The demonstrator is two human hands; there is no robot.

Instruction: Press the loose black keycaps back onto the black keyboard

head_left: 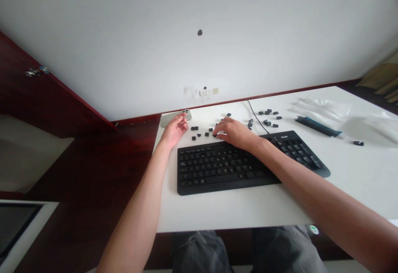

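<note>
A black keyboard [208, 179] lies on the white table, with some bare key spots showing among its keys. My right hand [234, 132] reaches over its back edge, fingertips pinched down on a small black keycap [214, 135] just behind the keyboard. Loose keycaps [207, 134] are scattered around those fingers, and some are partly hidden by the hand. Left of them, my left hand [175, 131] hovers with loosely curled fingers, holding nothing that I can see. It is in front of a pale phone [187, 114] and partly covers it.
More keycaps [268, 112] lie behind the keyboard at the right. A cable [257, 117] runs from the keyboard to the back edge. A black and blue pouch-like item [317, 126] and clear plastic bags [323, 108] lie farther right. The wall has sockets [209, 92].
</note>
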